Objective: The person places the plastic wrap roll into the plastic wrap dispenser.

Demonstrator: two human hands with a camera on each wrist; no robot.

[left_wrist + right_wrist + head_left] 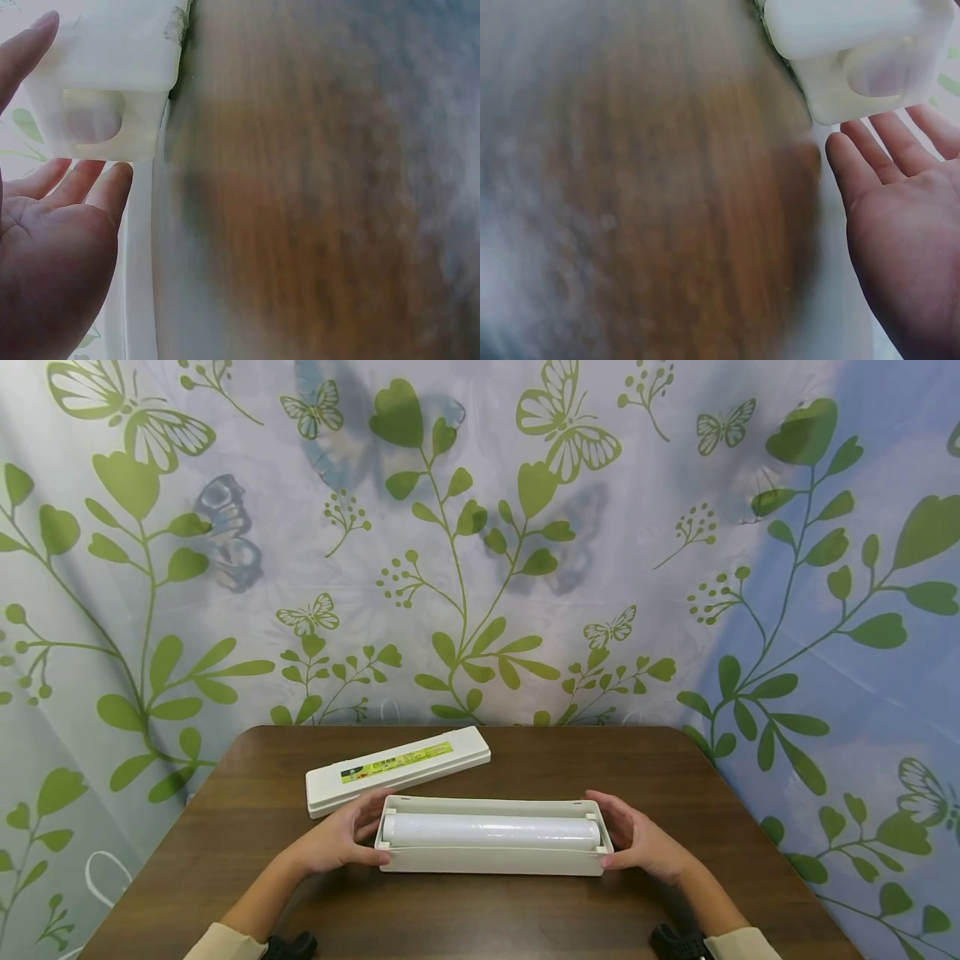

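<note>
A long white plastic-wrap dispenser box lies lengthwise across the middle of the table, its top uncovered. Inside it rests a roll of clear plastic wrap. My left hand holds the box's left end, thumb at the front wall and fingers reaching round the back. At the opposite end my right hand grips the same way. In the left wrist view the box's end shows a cut-out with the roll behind it. A similar cut-out shows on the other end in the right wrist view.
Behind the box and to the left, a white lid with a yellow-green label lies at an angle on the brown wooden table. A curtain with green leaves and butterflies hangs behind the table's far edge.
</note>
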